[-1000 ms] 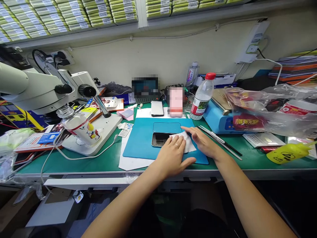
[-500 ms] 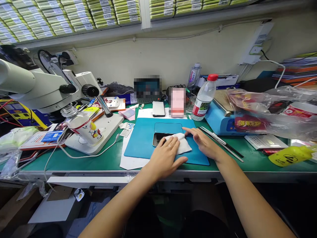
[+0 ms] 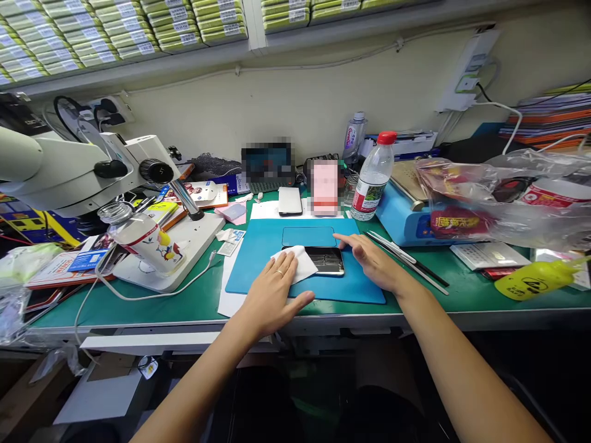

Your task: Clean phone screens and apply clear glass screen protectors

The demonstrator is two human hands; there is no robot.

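Note:
My left hand [image 3: 273,295] lies flat on a white cloth [image 3: 301,264], thumb spread away from the fingers. The cloth covers the left part of a phone [image 3: 329,261] with a dark, reflective front, lying sideways on the blue mat [image 3: 258,237]. Just behind the phone, a clear dark-edged sheet like a screen protector [image 3: 308,236] rests on the mat. My right hand [image 3: 372,261] is open at the right of the phone, its index finger by the sheet's right edge; whether it touches cannot be made out.
A microscope [image 3: 152,178] and a glass jar [image 3: 145,237] stand at left. A red-capped bottle [image 3: 372,181], a blue device [image 3: 406,215] and slim tools [image 3: 406,258] are at right, near a yellow squeeze bottle [image 3: 535,280]. Behind the mat stands a pink-screened phone [image 3: 325,187].
My left hand and the cloth have slid left across the phone, uncovering its right part. My right hand stays by the clear sheet. The whole view has shifted slightly.

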